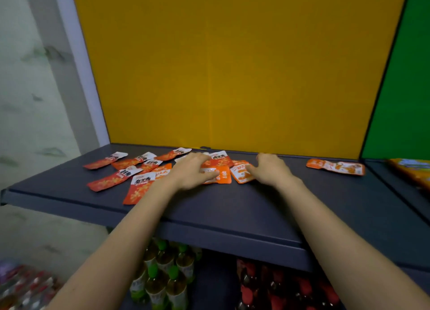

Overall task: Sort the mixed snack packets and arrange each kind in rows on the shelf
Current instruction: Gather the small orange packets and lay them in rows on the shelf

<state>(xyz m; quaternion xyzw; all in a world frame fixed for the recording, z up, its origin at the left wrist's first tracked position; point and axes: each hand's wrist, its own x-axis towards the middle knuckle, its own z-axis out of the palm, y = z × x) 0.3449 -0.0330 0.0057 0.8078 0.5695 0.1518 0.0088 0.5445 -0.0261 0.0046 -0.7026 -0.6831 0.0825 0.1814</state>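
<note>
Right now both bare forearms reach up from the bottom of the frame to the middle of the dark blue-grey shelf. The left hand lies palm down, fingers spread flat over an orange packet, pressing on it rather than gripping it. The right hand is also palm down and unclenched, its fingertips touching a second orange packet just beside the first; whether it pinches the packet I cannot tell.

Left of the hands a loose scatter of red-and-white packets lies flat at mixed angles, some overlapping. Near the right end of the shelf, well apart from the hands, a short row of orange packets lies by the back edge.

Behind the shelf stands a yellow back panel, with a green panel at the right edge of the frame and a pale wall at the left. Below the shelf, green-capped bottles stand at lower centre, with red-capped bottles beside them to the right.
</note>
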